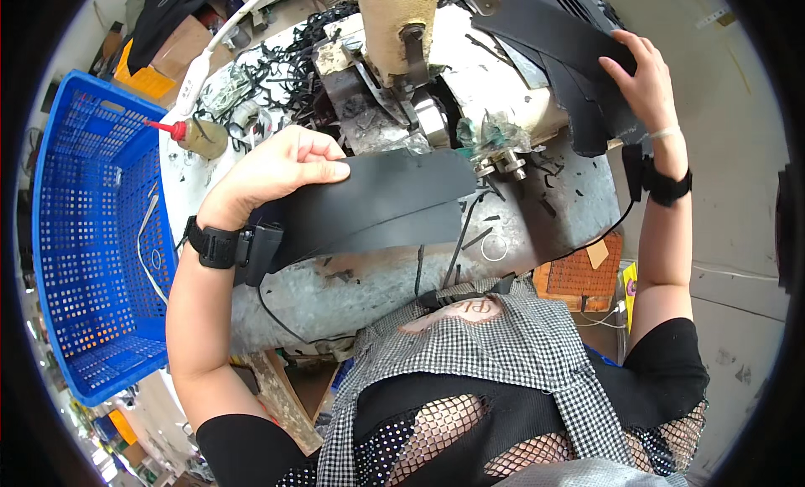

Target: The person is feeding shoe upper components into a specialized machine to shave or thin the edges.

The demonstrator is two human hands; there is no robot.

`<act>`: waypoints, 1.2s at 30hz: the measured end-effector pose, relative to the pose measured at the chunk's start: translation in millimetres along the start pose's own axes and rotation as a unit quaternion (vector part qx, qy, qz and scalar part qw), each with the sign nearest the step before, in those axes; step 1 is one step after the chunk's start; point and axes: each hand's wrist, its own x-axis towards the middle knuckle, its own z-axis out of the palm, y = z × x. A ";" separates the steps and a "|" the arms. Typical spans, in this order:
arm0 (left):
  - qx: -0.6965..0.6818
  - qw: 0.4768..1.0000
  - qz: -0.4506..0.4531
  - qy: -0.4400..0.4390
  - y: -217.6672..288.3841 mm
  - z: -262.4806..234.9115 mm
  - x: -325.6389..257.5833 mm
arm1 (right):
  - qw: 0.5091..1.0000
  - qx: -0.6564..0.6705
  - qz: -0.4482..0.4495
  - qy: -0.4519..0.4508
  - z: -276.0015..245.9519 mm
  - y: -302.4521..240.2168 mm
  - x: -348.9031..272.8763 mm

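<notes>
My left hand (293,164) grips flat black leather-like pieces (394,189), thumb on top and fingers curled at their far edge. At least two pieces overlap there, in front of the cream-coloured machine (394,34) and above its metal worktop. On the far right, my right hand (646,80) holds the end of a long black strip (545,30), its thumb and fingertips at the edge. That strip lies over a pile of similar black pieces (579,93). The undersides of both hands' grips are hidden.
A blue plastic basket (101,235) stands at the left. Near it lies a bottle with a red nozzle (201,139). Black offcuts (293,67) heap beside the machine, and scraps litter the metal worktop (335,294). A cable (608,235) hangs from my right wrist device.
</notes>
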 end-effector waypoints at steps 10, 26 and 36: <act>0.058 0.995 -0.006 0.076 2.9 6.2 25.2 | 0.932 0.249 -0.259 -0.037 8.4 -118.3 -52.2; -0.016 1.000 0.011 0.001 12.6 14.0 -1.9 | 0.952 0.262 0.118 -0.107 13.7 22.2 16.3; 0.086 0.994 -0.006 0.062 15.7 11.8 23.7 | 0.910 0.281 -0.302 -0.037 3.5 -135.3 -58.9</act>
